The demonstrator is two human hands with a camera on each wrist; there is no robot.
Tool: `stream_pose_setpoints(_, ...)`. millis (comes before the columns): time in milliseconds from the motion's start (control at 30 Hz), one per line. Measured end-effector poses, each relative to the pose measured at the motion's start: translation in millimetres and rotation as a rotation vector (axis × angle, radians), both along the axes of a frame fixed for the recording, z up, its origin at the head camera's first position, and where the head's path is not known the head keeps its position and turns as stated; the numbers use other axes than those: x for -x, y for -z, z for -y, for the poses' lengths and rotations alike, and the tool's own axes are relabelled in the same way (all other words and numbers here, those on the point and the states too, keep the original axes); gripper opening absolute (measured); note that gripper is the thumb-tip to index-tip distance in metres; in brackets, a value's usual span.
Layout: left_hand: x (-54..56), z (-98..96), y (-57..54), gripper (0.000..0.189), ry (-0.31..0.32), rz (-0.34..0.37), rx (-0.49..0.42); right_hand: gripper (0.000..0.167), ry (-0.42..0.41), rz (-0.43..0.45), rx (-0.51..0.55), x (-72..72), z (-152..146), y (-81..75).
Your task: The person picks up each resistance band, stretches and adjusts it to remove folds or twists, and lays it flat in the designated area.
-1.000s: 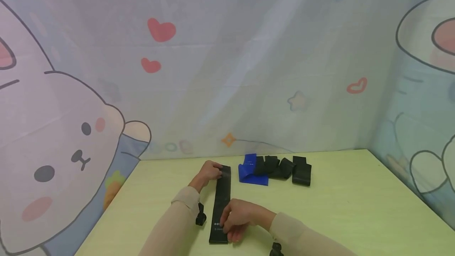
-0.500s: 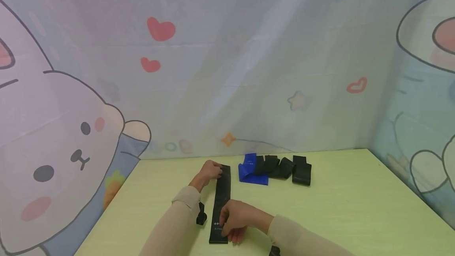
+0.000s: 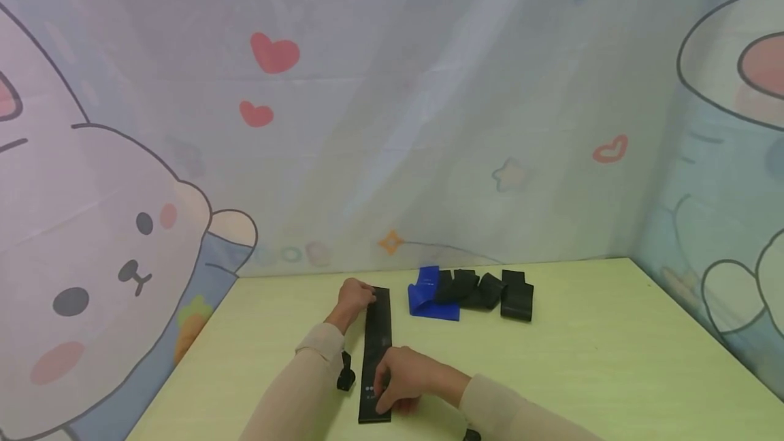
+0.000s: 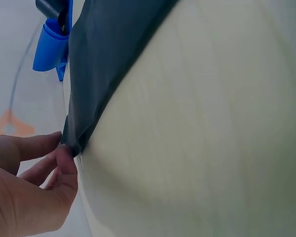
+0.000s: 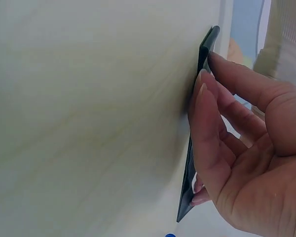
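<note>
A black resistance band [image 3: 378, 332] lies stretched out flat on the table, its long side running from far to near, with small white print by the near end. At its far end my left hand [image 3: 355, 298] pinches a corner; the left wrist view shows thumb and fingers of the left hand [image 4: 34, 182] closed on the band [image 4: 101, 59]. My right hand [image 3: 407, 376] holds the right edge close to the near end. In the right wrist view the right hand's thumb and fingers [image 5: 204, 111] pinch the edge of the band [image 5: 187, 173].
Behind to the right on the pale yellow table [image 3: 582, 352] lie a folded blue band [image 3: 441, 310], several crumpled black bands [image 3: 468, 289] and a folded black band [image 3: 518, 298]. A printed curtain [image 3: 453, 121] hangs behind the table.
My right hand has slid slightly toward the band's near end, its thumb now lower on it. The left hand stays at the far end; the head view has shifted a little.
</note>
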State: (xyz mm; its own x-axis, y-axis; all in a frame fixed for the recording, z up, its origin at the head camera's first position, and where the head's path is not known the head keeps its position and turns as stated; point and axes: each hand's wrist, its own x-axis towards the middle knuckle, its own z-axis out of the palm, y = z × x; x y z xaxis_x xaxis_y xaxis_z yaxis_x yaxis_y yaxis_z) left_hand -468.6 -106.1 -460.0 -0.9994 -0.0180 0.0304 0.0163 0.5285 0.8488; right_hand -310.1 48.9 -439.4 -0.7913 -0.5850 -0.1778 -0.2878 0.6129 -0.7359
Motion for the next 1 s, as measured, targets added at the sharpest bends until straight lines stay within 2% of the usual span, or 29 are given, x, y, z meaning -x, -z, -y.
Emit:
stream_pose_setpoints(200, -5.4, 1.0, -5.4, 0.030, 0.035, 0.058, -0.149, 0.014, -0.007, 0.004, -0.018, -0.4, 0.7, -1.9)
stream_pose_setpoints(333, -3.1, 3.5, -7.6, 0.032, 0.075, 0.085, -0.186, 0.013, -0.007, 0.003, -0.024, -0.3, 0.8, -4.5)
stream_pose_setpoints(500, 0.3, 6.0, -8.7, 0.033, 0.107, 0.114, -0.219, 0.014, -0.015, -0.015, -0.030, -0.4, 0.6, -6.3)
stream_pose_setpoints(700, -1.4, 6.5, -8.8, 0.034, 0.121, 0.124, -0.239, 0.015, -0.020, -0.022, -0.033, -1.2, 1.1, -5.5)
stream_pose_setpoints(1000, -1.7, 6.3, -4.9, 0.035, 0.139, 0.120, -0.227, 0.015, -0.025, -0.013, -0.037, -1.7, 3.4, -1.8)
